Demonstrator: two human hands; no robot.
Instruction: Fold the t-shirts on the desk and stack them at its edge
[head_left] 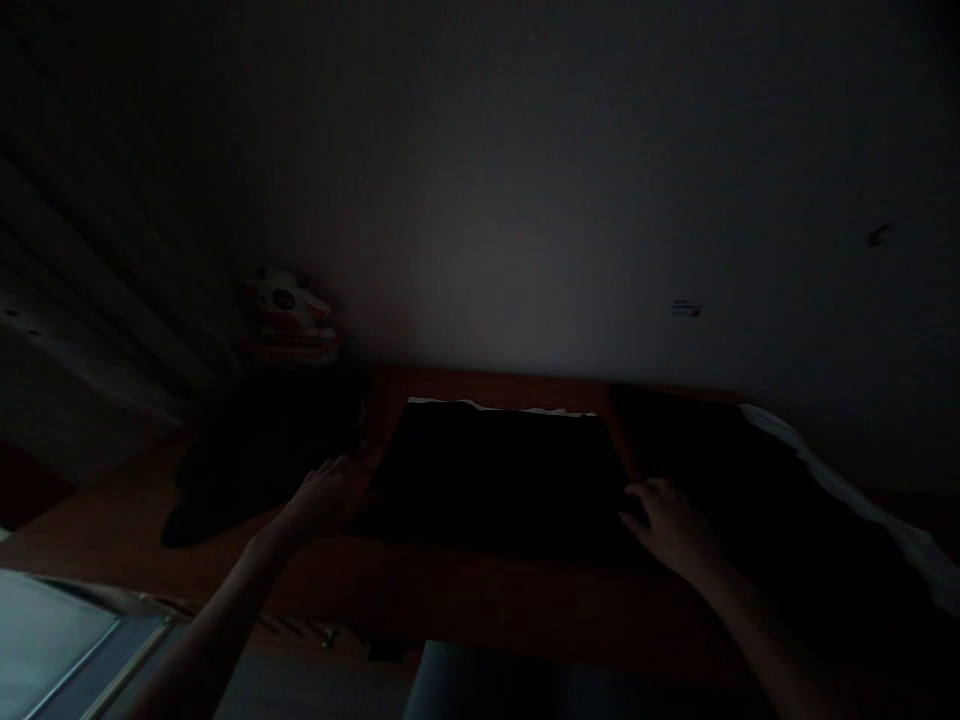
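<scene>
A black flat piece, apparently cloth, lies on the reddish-brown wooden desk, with a thin white strip along its far edge. My left hand rests by its left side, between it and a dark heap; its fingertips are lost in shadow. At the right side of the black piece is my right hand, thumb and index finger apart, with nothing visible between them. The other fingers are too dark to make out.
Another dark cloth-like piece with a white edge covers the desk's right side. A white and red toy-like figure stands at the back left, near a curtain. Behind is a plain wall. The room is very dim.
</scene>
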